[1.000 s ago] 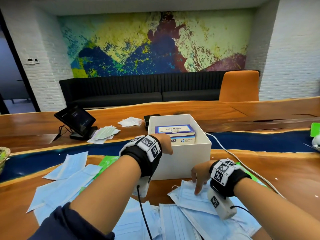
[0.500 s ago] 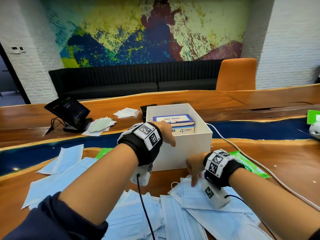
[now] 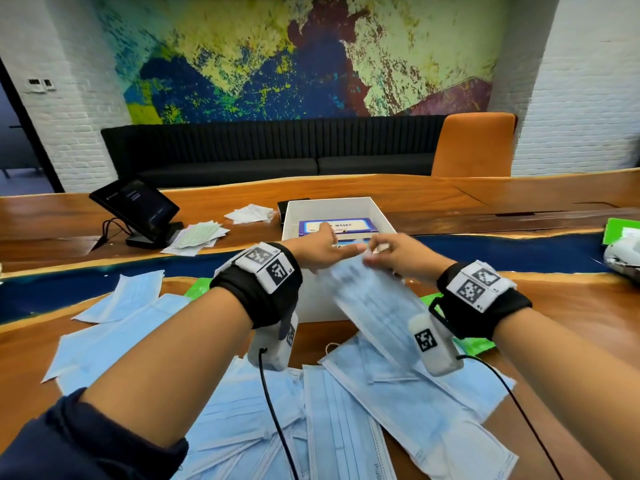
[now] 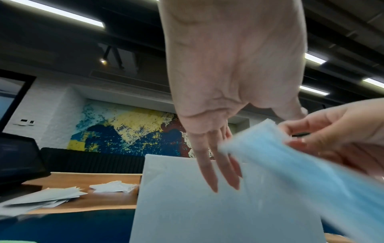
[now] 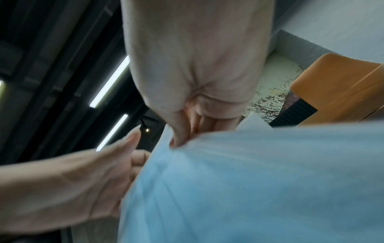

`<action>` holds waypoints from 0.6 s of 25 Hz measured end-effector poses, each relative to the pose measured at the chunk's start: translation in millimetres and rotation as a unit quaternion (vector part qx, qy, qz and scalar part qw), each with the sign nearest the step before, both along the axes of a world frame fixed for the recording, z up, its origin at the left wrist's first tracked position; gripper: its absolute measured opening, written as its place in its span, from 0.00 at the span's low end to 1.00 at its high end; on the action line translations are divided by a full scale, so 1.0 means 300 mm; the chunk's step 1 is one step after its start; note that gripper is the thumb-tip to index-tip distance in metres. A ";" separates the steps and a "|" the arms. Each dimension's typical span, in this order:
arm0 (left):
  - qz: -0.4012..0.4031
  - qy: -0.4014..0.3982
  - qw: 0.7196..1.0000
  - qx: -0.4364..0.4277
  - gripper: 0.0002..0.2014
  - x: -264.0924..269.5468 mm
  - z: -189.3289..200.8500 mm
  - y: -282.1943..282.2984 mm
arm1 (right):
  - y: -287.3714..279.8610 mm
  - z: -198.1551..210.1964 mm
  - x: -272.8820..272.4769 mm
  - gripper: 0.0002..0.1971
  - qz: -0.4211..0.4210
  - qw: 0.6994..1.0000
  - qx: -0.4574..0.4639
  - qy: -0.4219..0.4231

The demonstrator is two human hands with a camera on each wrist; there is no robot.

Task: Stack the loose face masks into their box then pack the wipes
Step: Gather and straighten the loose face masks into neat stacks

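Your right hand [image 3: 401,258] pinches the far short edge of a blue face mask [image 3: 377,306], thumb and fingertips curled over it, and holds it up just in front of the white carton [image 3: 341,206]. From that pinch the mask trails back and down toward you, so its long axis runs near to far, its lower end hanging above the loose masks [image 3: 346,427] scattered in front of the carton. Your left hand [image 3: 318,249] is extended with straight fingers, holding nothing, its thumb side right by the pinched edge; whether it touches the mask I cannot tell.

The face mask box [image 3: 334,226] lies inside the carton, directly beyond both hands, its long axis running left to right. So the held mask seems to sit crosswise to the box and likely needs a quarter turn before it goes in. The left hand is slightly nearer the box. A green wipes pack [image 3: 199,289] peeks out left of the carton.
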State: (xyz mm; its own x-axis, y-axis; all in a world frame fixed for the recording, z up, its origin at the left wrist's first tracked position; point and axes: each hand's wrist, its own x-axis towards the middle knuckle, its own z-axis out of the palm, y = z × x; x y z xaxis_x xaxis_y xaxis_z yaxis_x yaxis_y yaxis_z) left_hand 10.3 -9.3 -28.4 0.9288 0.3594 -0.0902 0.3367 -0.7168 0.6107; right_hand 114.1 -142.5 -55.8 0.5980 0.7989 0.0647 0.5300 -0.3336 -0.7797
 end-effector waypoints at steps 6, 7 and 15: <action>-0.019 -0.049 0.996 -0.077 0.13 -0.046 0.048 -0.047 | -0.044 0.021 -0.031 0.10 -0.041 0.992 0.111 0.053; -0.012 -0.048 0.997 -0.065 0.14 -0.051 0.055 -0.043 | -0.049 0.007 -0.037 0.12 -0.043 0.994 0.083 0.059; 0.029 0.037 0.999 -0.002 0.15 -0.131 0.029 0.032 | -0.106 -0.181 -0.037 0.22 0.014 0.902 -0.382 -0.201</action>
